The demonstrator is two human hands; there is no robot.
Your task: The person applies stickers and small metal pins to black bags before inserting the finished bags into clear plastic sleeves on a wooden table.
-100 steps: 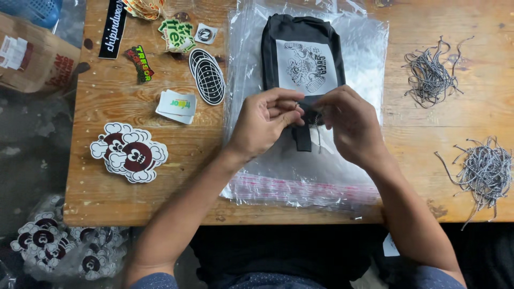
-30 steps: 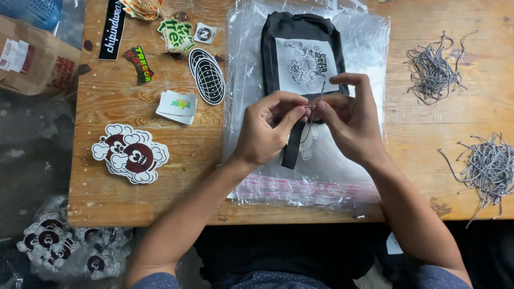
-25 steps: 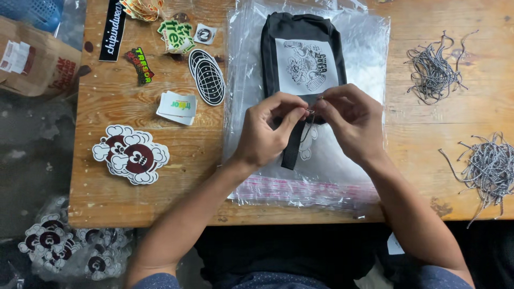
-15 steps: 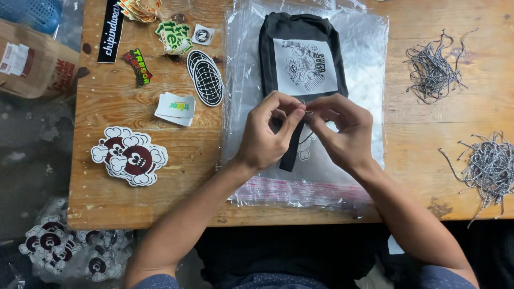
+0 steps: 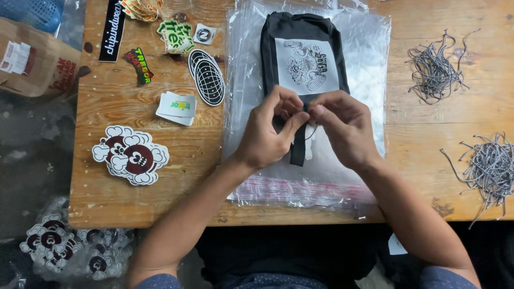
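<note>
Black pouch (image 5: 302, 32) lies lengthwise away from the person on a stack of clear plastic bags (image 5: 364, 69) atop the wooden table (image 5: 412, 128), white printed panel facing up, a black strap (image 5: 297, 152) trailing toward the person. Left hand (image 5: 270, 134) and right hand (image 5: 345, 128) meet at its near end, fingertips pinching something small there

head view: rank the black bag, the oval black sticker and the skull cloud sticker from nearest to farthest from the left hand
From the left hand:
1. black bag, touching it, just above the fingers.
2. oval black sticker, up and to its left.
3. skull cloud sticker, far left near the table's edge.
</note>
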